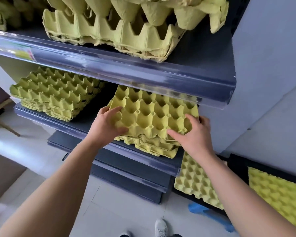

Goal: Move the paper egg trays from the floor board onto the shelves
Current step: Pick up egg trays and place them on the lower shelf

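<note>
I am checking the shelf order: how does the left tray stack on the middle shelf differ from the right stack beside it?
The left stack lies untouched; the right stack has the left hand and the right hand gripping its top tray. The left stack nests evenly; the right stack's top tray looks tilted above the rest. Both are yellow-green paper egg trays on the middle shelf.

Top egg tray [152, 113] is gripped at its L edge by left hand [108, 124] & at its R corner by right hand [193, 134], laid on a stack [149, 147] on the mid shelf [82, 120]. A 2nd stack [55, 96] is seen further L on the same shelf, more trays [113, 31] on the upper shelf [203, 53]. A loose tray [195, 182] & a brighter tray [277, 194] are seen on the dark floor board [237, 160]
</note>
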{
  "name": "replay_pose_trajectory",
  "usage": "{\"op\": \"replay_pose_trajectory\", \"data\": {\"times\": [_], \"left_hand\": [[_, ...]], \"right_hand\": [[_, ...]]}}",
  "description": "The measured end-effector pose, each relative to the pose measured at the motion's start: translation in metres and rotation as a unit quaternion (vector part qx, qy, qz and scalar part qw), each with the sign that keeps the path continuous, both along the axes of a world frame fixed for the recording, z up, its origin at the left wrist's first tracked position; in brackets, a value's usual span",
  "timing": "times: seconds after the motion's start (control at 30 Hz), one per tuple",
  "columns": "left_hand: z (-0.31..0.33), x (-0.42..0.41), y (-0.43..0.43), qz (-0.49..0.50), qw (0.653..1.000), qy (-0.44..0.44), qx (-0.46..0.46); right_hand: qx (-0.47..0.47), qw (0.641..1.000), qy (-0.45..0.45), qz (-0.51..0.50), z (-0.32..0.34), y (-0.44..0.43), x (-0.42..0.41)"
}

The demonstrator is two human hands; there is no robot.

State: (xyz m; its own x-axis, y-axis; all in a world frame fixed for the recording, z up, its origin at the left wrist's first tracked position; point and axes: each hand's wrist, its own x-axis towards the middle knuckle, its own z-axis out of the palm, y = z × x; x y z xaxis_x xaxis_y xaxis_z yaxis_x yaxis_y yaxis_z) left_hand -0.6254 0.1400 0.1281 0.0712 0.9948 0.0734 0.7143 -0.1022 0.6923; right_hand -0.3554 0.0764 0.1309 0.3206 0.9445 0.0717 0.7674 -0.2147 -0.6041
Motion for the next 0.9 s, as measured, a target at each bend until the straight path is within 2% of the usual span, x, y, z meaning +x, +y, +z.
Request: {"op": "replay_pose_trajectory", "data": {"times": [0.23,0.47,0.6,0.7,0.8,0.9], "left_hand": [[0.000,-0.025,0.037,-0.077,0.996,0.033,-0.036],[-0.015,-0.029,0.047,-0.125,0.988,0.055,-0.068],[-0.020,-0.028,0.048,-0.132,0.985,0.087,-0.073],[-0.017,-0.027,0.042,-0.130,0.983,0.130,-0.018],[-0.010,-0.022,0.030,-0.134,0.969,0.190,0.086],[-0.003,-0.004,0.013,-0.167,0.953,0.198,0.160]], "right_hand": [[-0.024,0.998,-0.001,-0.062,0.000,-0.002,-0.035],[-0.065,0.994,0.007,-0.087,-0.010,-0.002,-0.048],[-0.081,0.993,-0.022,-0.086,-0.008,-0.004,-0.050],[-0.074,0.993,-0.050,-0.083,-0.005,-0.008,-0.052],[-0.042,0.993,-0.067,-0.082,-0.004,-0.018,-0.053],[-0.016,0.993,-0.079,-0.080,-0.002,-0.035,-0.050]]}}
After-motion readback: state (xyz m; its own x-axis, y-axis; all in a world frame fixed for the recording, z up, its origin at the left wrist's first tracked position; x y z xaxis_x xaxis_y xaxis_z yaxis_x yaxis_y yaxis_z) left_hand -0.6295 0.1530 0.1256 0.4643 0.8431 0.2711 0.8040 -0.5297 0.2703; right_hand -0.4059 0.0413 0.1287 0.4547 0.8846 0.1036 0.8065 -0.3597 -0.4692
